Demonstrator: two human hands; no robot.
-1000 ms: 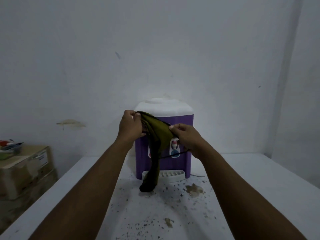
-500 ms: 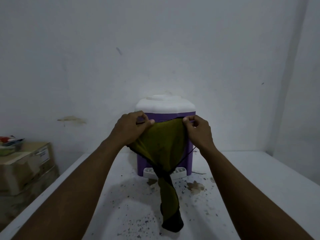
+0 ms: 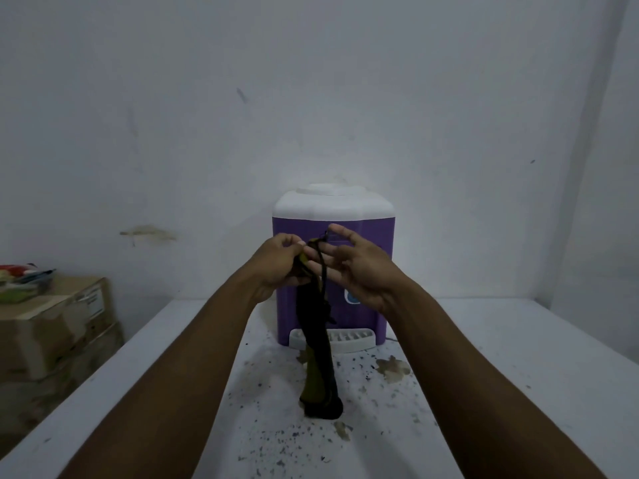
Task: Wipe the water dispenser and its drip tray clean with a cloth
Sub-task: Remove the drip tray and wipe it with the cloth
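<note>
- Head view showed the left hand point(image 3: 280, 261) curled tight round the bunched top of a long olive-green and black fabric cloth point(image 3: 316, 344), holding it up in front of the dispenser.
- The right hand point(image 3: 358, 271) sat just beside it with fingers spread and fairly straight, gripping nothing. Its fingertips touched the cloth's top, and a dark thread lay across them.
- The cloth hung as a narrow strip, its long axis close to vertical. Its lower end lay crumpled on the white speckled table point(image 3: 518, 375), on the near-edge side of the tray.
- The purple plastic water dispenser with a white lid point(image 3: 375, 236) stood upright toward the table's far edge, roughly midway between the left and right edges.
- Its white slotted drip tray point(image 3: 352, 340) sat at the base, facing the near edge. The cloth crossed the tray's left part in this view, but whether it touched the tray could not be told.
- The dispenser's front face lay straight beyond both hands, toward the far edge, and the tray lay below them.
- Only the left hand held the cloth, so a wipe would likely start from that side, once the loose strip was gathered into a pad.
- A brown stain point(image 3: 392, 369) and dark specks marked the table on the near side of the tray, and cardboard boxes point(image 3: 52, 323) stood beyond the left edge.
</note>
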